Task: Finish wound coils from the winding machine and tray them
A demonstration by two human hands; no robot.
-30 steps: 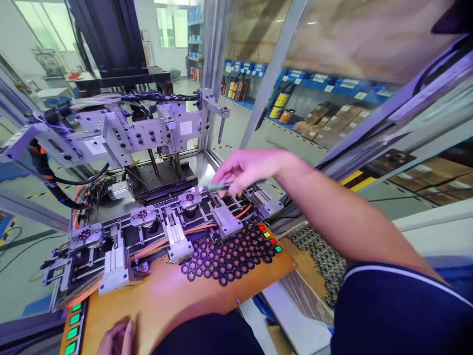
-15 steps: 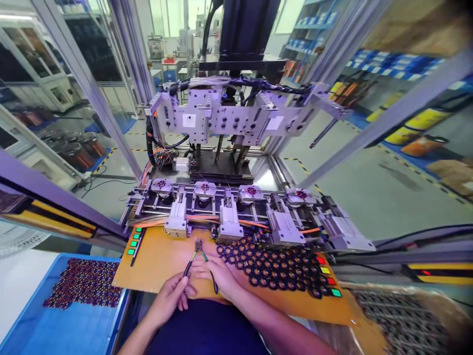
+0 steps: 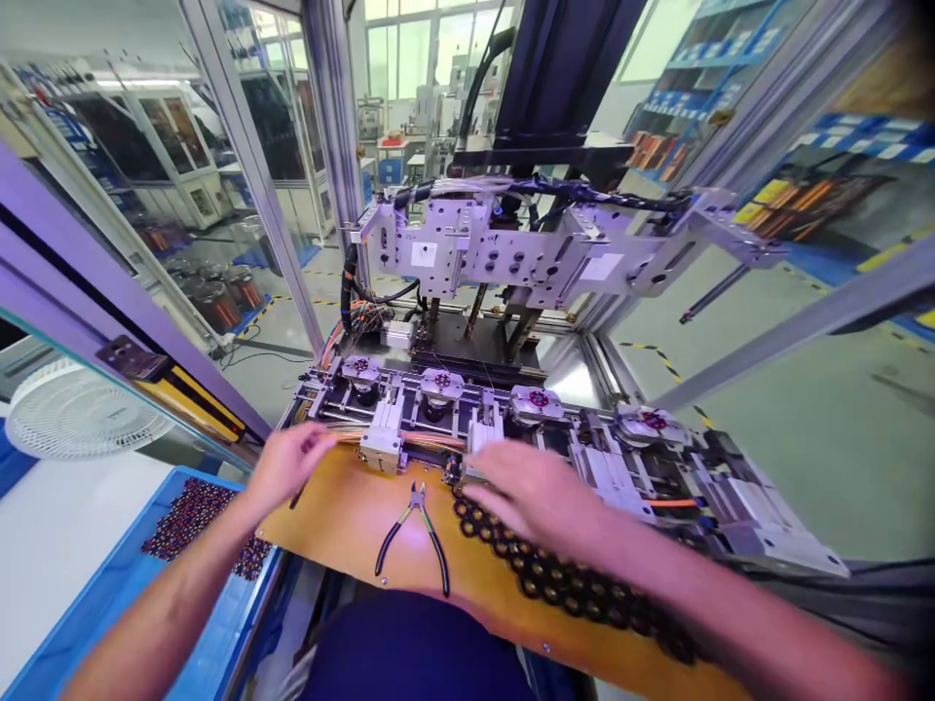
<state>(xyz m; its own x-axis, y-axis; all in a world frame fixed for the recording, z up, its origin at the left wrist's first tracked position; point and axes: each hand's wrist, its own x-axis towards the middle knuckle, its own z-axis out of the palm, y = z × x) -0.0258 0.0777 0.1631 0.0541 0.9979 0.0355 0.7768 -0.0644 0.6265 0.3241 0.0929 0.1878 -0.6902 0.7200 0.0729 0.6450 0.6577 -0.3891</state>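
My left hand (image 3: 288,462) reaches to the left end of the orange board (image 3: 343,516), by the machine's front rail, fingers stretched out and holding nothing. My right hand (image 3: 533,492) lies palm down over a heap of black ring parts (image 3: 555,574), its fingers spread toward the machine fixture (image 3: 482,438). Small pliers with black handles (image 3: 416,531) rest on the board between my hands, touched by neither. Four round nests (image 3: 539,399) on the machine each carry a ring with red windings.
A blue tray (image 3: 88,604) holding several dark wound rings stands at the lower left, beside a white fan (image 3: 73,419). An aluminium head with cables (image 3: 526,248) hangs over the nests. Glass guard panels and frame posts enclose the machine.
The view swung left across the machine. The pliers, held in both hands half a second ago, now lie on the board. My left hand moved to the board's left end and my right onto the rings.
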